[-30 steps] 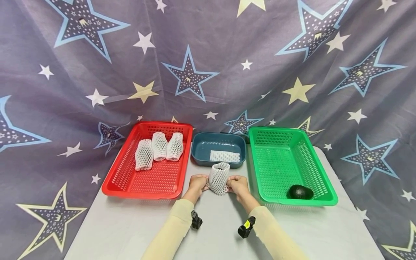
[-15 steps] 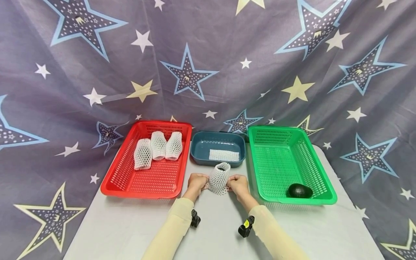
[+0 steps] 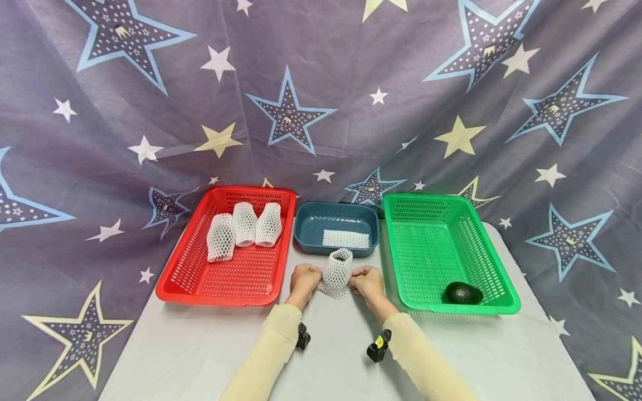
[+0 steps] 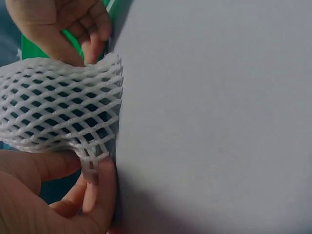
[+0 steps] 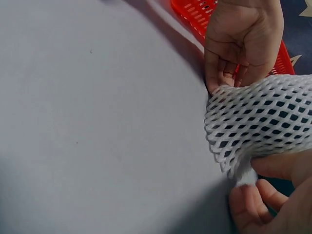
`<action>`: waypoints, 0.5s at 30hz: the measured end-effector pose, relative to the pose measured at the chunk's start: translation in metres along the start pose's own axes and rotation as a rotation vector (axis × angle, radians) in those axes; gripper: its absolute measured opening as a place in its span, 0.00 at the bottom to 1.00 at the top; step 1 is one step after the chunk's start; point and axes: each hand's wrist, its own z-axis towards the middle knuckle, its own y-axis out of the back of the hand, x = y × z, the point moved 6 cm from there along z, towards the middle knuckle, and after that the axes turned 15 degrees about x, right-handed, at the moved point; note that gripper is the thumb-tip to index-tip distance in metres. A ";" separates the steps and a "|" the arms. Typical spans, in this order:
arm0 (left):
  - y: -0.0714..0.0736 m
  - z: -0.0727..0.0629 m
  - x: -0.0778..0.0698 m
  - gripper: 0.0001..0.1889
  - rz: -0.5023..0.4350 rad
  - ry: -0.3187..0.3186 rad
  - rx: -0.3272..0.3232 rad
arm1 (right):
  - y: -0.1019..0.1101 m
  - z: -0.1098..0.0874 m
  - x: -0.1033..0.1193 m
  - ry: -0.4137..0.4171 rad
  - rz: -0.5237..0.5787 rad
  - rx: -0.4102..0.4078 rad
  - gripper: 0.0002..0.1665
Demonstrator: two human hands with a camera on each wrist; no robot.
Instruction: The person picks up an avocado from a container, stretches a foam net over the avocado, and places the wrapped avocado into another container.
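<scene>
A white foam net sleeve point(image 3: 336, 273) stands between my hands on the table, in front of the blue tray. Dark colour shows through its mesh; I cannot tell what is inside. My left hand point(image 3: 304, 281) pinches the sleeve's near edge on the left, its thumb and fingers meeting at a corner of the mesh point(image 4: 92, 158) in the left wrist view. On the opposite side, my right hand point(image 3: 368, 283) pinches the same edge; in the right wrist view its fingertips point(image 5: 243, 197) are at the stretched corner.
A red basket point(image 3: 215, 299) at left holds three net-covered pieces point(image 3: 244, 224). The blue tray point(image 3: 311, 249) behind my hands contains a flat white net sleeve point(image 3: 346, 239). At right, a green basket point(image 3: 426, 267) has a dark avocado point(image 3: 462, 293) in its near right corner.
Both hands stay on the net sleeve's near edge and have shifted very slightly. The sleeve's top leaned a little to the right half a second ago and now stands straighter.
</scene>
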 end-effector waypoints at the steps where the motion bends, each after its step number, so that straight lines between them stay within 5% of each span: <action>1: 0.001 -0.002 -0.003 0.08 0.029 -0.017 -0.015 | 0.000 0.000 0.001 0.006 0.002 -0.002 0.12; 6: 0.001 -0.005 -0.008 0.10 0.049 -0.055 -0.051 | -0.003 0.002 0.002 0.024 0.059 0.016 0.14; 15: -0.010 0.002 0.000 0.14 -0.259 -0.139 0.076 | -0.010 0.003 0.005 0.045 0.065 0.117 0.24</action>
